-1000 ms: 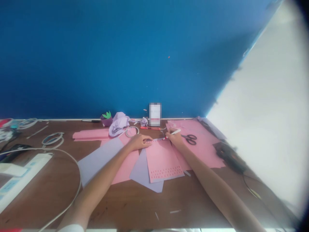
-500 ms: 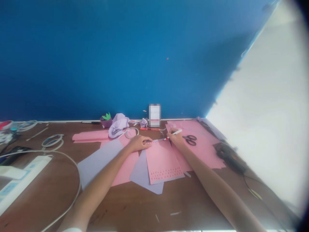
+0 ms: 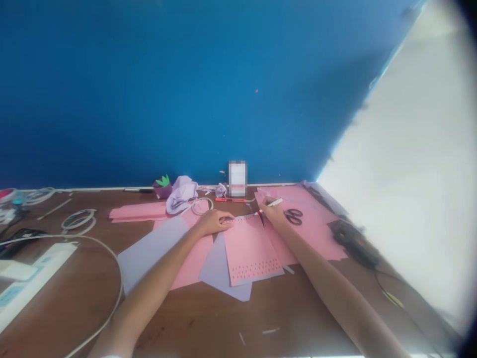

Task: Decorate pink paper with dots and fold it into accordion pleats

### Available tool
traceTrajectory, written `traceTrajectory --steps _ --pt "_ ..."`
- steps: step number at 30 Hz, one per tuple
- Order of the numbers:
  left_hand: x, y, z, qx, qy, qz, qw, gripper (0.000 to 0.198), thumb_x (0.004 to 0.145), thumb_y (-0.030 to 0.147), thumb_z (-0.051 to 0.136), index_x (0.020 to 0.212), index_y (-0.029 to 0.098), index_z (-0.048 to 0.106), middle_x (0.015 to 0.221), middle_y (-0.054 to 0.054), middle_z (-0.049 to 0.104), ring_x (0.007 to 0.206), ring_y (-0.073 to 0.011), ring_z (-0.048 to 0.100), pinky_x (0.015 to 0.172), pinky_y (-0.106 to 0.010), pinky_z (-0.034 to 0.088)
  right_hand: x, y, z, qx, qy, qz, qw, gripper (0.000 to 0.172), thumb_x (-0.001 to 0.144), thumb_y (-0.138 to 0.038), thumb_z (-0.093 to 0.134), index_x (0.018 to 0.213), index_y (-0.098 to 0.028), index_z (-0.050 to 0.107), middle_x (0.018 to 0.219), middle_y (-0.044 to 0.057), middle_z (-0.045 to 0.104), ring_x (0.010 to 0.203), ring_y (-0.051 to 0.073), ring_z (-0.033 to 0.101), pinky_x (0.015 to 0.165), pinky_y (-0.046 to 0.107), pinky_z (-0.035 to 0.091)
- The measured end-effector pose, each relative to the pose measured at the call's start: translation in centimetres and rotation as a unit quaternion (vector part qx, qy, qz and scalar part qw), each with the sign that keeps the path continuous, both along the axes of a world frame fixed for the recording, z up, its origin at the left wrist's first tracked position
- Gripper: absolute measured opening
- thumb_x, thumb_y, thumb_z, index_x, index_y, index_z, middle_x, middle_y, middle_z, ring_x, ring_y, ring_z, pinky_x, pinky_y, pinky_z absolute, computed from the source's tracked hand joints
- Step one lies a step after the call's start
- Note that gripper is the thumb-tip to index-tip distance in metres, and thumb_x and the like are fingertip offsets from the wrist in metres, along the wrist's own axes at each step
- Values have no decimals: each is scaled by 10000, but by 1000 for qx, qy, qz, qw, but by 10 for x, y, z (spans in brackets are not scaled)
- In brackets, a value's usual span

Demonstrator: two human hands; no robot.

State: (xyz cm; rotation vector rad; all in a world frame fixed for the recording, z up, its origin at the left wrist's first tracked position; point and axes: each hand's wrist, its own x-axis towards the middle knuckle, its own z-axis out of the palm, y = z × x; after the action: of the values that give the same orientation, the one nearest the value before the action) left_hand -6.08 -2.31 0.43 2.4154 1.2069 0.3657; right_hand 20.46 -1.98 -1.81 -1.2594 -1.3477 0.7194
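A pink sheet of paper [image 3: 251, 243] lies on the desk, with several rows of short red marks near its front edge and one row along its far edge. My left hand [image 3: 214, 222] rests on its far left corner, fingers stretched and slightly bent, holding nothing. In my right hand [image 3: 271, 211] is a white marker [image 3: 277, 202] with a red tip, gripped like a pen. The tip is at the sheet's far edge, right of the marks; whether it touches the paper I cannot tell. Black-handled scissors [image 3: 294, 217] lie just right of that hand, their blades partly hidden.
Lilac sheets [image 3: 154, 248] and pink paper [image 3: 316, 219] lie around. Behind are crumpled lilac paper [image 3: 182, 194], a tape roll [image 3: 202, 206], an orange cutter-like tool [image 3: 231, 200] and a small purple pot [image 3: 162, 189]. A power strip [image 3: 33, 283] and looping cable [image 3: 121, 271] occupy the left.
The view has shifted slightly left to right, so everything sits a little further left. My right hand with the marker has edged right along the sheet's far edge. My left hand stays put.
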Motion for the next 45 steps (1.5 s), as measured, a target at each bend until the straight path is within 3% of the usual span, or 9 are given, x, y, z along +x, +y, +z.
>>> traceTrajectory --steps 9,19,25,32,45 --pt "0 -1 2 -3 3 -4 1000 381 787 480 567 1080 270 690 621 26 550 577 -114 499 559 -220 282 4 3 -5 2 -34 3 999 160 611 -199 516 524 -201 382 509 -54 404 516 101 359 502 249 272" --pt "0 -2 4 -4 5 -1 1000 377 793 475 561 1077 264 692 615 22 546 572 -118 494 558 -223 281 1 -1 2 -26 -45 18 998 159 614 -235 511 531 -205 379 501 -56 390 510 103 357 500 250 267" --pt "0 -1 2 -1 5 -2 1000 372 800 473 557 1081 268 689 612 28 545 569 -115 490 556 -223 273 9 1 4 -24 -8 -41 999 162 599 -235 507 518 -203 371 496 -63 357 512 97 336 497 245 261" --pt "1 0 2 0 3 -5 1000 360 795 468 566 1074 275 689 606 33 532 562 -109 486 562 -221 272 8 -6 9 -6 -25 -4 1000 131 604 -218 490 528 -203 384 507 -58 382 529 103 352 512 249 269" --pt "0 -1 1 -1 4 -1 1000 378 795 487 557 1075 270 689 606 30 533 562 -111 490 565 -221 285 10 -2 5 -20 -14 5 1000 132 585 -221 502 525 -204 386 514 -57 391 538 107 360 528 251 293"
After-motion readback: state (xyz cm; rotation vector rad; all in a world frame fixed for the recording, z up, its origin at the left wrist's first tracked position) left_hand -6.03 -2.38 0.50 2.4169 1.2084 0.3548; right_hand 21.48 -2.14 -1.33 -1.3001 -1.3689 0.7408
